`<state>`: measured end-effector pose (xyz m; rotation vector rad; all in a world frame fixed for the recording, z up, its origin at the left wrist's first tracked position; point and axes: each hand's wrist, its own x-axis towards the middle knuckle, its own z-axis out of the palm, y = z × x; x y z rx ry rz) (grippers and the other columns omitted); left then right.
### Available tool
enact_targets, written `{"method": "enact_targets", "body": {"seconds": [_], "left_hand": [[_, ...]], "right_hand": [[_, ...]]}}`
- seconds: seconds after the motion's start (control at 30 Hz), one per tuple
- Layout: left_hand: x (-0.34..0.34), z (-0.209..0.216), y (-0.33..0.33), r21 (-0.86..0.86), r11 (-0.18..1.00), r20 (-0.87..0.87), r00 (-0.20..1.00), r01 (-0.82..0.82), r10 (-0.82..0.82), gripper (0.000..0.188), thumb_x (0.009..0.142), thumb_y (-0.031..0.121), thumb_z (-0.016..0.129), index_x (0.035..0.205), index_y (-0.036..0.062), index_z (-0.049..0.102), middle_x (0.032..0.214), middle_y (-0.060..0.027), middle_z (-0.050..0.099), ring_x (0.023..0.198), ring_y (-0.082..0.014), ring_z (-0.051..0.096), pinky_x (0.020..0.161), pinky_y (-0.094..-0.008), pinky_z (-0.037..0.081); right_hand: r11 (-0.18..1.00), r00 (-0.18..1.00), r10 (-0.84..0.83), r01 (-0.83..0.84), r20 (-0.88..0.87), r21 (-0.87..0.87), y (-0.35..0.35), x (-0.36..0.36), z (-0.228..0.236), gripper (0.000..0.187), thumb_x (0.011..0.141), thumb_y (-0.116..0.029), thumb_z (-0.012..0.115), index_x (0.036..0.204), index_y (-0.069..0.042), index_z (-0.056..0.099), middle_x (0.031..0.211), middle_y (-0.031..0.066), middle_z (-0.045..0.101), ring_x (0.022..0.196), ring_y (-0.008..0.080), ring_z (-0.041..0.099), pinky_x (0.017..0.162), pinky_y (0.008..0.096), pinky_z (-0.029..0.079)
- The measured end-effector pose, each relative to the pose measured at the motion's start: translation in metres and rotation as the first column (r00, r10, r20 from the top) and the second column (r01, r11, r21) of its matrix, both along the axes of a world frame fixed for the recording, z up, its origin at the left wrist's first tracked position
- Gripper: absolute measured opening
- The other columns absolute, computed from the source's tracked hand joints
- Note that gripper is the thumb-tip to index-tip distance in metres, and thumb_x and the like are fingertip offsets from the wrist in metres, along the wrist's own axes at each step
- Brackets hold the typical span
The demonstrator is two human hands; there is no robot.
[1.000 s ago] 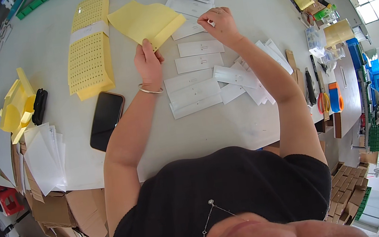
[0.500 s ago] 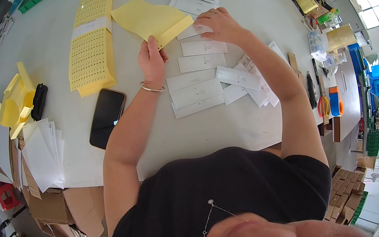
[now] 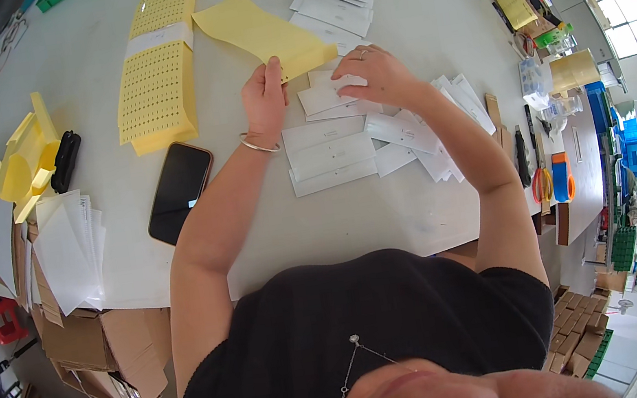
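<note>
Head view: the left hand (image 3: 265,101) pinches a yellow sheet (image 3: 254,29) beside the banded yellow stack (image 3: 154,92); the right hand (image 3: 385,78), half curled over loose white slips (image 3: 331,156), may hold one, I can't tell; the sheet's visible face is bare.

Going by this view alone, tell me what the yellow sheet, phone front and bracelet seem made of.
Yellow sheet: probably thin matte paper, possibly plastic; it bends in a soft curve without strong glare. Phone front: likely smooth, glossy glass, dark with a bright reflection-like patch. Bracelet: apparently polished metal, from its silvery sheen.
</note>
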<state>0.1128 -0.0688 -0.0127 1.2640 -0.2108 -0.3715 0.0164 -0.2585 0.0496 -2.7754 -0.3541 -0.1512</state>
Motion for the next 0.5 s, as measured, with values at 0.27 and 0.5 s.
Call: {"method": "enact_targets", "body": {"seconds": [0.27,0.5], "left_hand": [[0.004,-0.011,-0.001,0.108,0.994,0.139,0.990,0.008,-0.023,0.042,0.094,0.029,0.053,0.065,-0.0018,0.049,0.056,-0.0027,0.045,0.055,-0.0094,0.041,0.051,-0.0274,0.039],[-0.001,-0.007,0.000,0.193,0.981,0.245,0.969,-0.010,-0.038,0.040,0.095,0.027,0.051,0.068,-0.0036,0.052,0.056,-0.0068,0.048,0.054,-0.0113,0.042,0.051,-0.0284,0.039]], "right_hand": [[0.996,0.840,0.087,-0.054,0.535,-0.077,0.057,0.028,-0.013,0.013,0.070,-0.014,0.072,0.080,-0.013,0.064,0.078,-0.0006,0.059,0.073,0.0208,0.057,0.068,0.0329,0.048],[0.999,0.913,0.037,-0.041,0.407,0.003,0.055,0.030,-0.011,0.008,0.073,-0.012,0.070,0.077,-0.009,0.063,0.075,0.0012,0.060,0.073,0.0232,0.058,0.068,0.0340,0.048]]}}
